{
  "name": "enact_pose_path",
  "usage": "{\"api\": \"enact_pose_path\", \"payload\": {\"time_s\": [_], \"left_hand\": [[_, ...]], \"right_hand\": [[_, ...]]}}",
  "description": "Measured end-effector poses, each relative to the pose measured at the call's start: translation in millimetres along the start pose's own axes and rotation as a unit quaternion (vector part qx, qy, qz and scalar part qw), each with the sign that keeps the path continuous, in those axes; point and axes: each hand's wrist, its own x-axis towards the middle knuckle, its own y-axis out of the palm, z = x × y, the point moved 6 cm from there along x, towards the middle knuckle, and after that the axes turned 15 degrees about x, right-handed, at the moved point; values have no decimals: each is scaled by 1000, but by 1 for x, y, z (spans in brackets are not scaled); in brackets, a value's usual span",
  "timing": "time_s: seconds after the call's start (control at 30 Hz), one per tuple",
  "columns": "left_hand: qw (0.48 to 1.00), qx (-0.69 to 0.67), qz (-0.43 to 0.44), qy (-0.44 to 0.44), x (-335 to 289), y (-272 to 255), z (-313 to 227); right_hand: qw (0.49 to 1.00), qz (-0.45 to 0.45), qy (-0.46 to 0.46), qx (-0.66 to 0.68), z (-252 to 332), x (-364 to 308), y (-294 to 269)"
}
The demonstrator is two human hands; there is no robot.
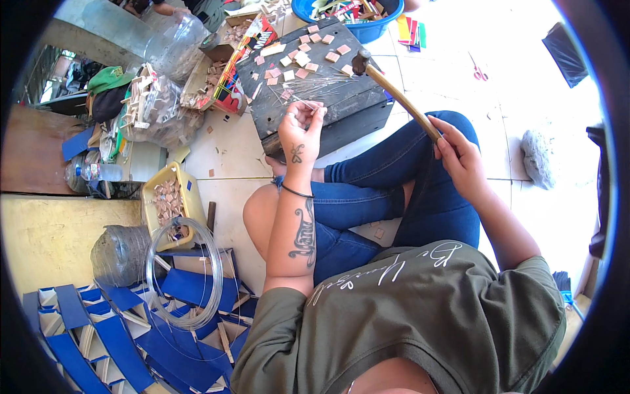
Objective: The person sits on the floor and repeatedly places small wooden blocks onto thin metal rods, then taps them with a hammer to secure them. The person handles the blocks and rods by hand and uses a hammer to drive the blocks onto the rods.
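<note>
My right hand (457, 154) is wrapped round the lower end of a hammer (401, 98). Its wooden handle slants up to the left, and the small dark head is over the right edge of a black wooden block (359, 123). At the block's near side, my left hand (303, 126) is closed in a pinch on a thin, pale wire (306, 103). Several loose straight wires (328, 85) lie on the block just beyond those fingers. Farther back on the same top are scattered small square wooden pieces (312, 67), some pinkish, some pale.
Left of the block stand a box of wooden pieces (213, 75) and a yellow tub (193, 190). A coil of clear wire (152, 262) rests on blue panels (72, 358) at lower left. A blue basin (387, 28) is behind, with red scissors (481, 75) on the floor to the right.
</note>
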Motion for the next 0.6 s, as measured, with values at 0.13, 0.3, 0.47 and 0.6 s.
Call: {"api": "enact_pose_path", "payload": {"time_s": [0.13,0.3,0.47,0.6], "left_hand": [[966,237,-67,81,-2,-4,-8],[924,326,-121,162,-3,-5,-20],[934,306,-114,146,-3,-4,-19],[937,294,-113,153,-3,-3,-20]], "right_hand": [[1000,20,1,12,5,1,8],[999,46,-19,12,23,8,17],[986,64,-143,-53,57,6,22],[976,69,-192,-71,67,3,31]]}}
